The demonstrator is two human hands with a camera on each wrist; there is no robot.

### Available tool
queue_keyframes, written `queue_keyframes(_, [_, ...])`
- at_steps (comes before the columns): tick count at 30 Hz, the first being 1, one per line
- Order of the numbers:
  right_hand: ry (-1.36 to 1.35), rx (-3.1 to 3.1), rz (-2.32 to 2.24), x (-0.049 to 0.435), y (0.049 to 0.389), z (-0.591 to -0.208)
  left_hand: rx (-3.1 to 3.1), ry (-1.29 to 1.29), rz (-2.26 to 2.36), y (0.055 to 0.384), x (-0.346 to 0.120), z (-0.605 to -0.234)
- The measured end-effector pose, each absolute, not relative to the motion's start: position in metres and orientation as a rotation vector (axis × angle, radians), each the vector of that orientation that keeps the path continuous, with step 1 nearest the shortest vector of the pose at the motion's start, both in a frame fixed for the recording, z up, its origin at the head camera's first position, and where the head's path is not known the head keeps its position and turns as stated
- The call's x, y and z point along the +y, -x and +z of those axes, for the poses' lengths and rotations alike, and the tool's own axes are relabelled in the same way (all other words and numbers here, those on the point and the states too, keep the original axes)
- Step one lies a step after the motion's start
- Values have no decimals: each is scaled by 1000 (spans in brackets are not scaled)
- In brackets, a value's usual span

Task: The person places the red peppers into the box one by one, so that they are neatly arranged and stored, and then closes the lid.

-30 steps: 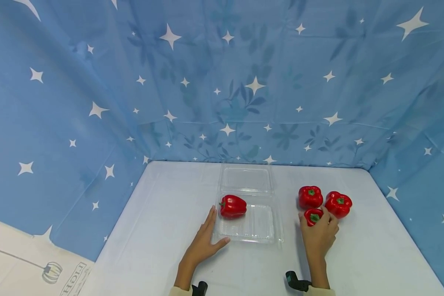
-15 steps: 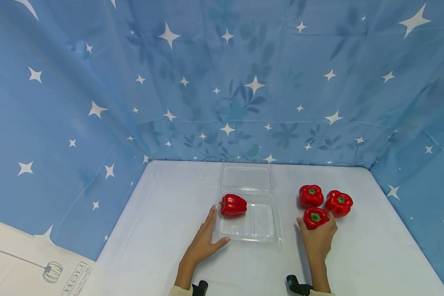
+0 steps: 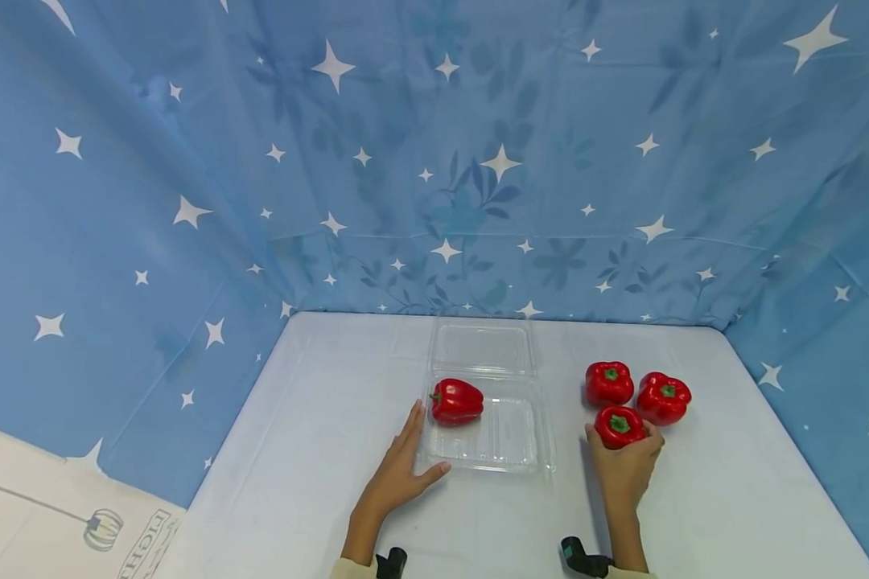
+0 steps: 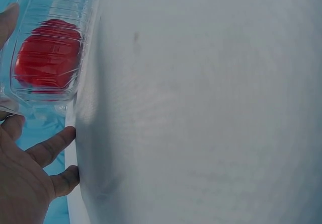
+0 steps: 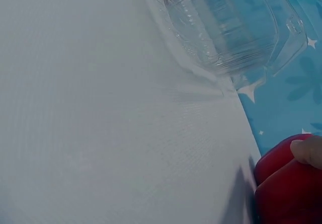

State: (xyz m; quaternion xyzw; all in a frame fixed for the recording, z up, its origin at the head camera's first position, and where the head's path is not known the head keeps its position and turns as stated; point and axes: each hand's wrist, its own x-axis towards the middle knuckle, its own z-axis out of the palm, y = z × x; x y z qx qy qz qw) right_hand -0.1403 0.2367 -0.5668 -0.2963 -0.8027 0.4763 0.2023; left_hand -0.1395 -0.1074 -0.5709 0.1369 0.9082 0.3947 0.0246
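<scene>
Your right hand (image 3: 625,474) curls its fingers round a red bell pepper (image 3: 614,435), right of the clear clamshell container (image 3: 512,434); two other peppers (image 3: 609,386) same side. Your left hand (image 3: 397,478): fingers spread, holding nothing, at container's left edge. Fourth pepper (image 3: 459,404) inside.

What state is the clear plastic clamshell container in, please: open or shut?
Open: the clear container has its lid folded back on the far side, leaving the red bell pepper inside uncovered.

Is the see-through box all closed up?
No, its clear lid lies folded open behind the box, leaving the red pepper inside uncovered.
</scene>
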Motion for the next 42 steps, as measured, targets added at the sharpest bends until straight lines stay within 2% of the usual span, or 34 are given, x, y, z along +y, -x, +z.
queue_keyframes(33, [665, -1874, 1569, 237, 141, -552, 2798, -423, 1236, 140, -108, -571])
queue_keyframes(42, [543, -1831, 1586, 235, 141, -549, 2801, -418, 1230, 140, -108, -572])
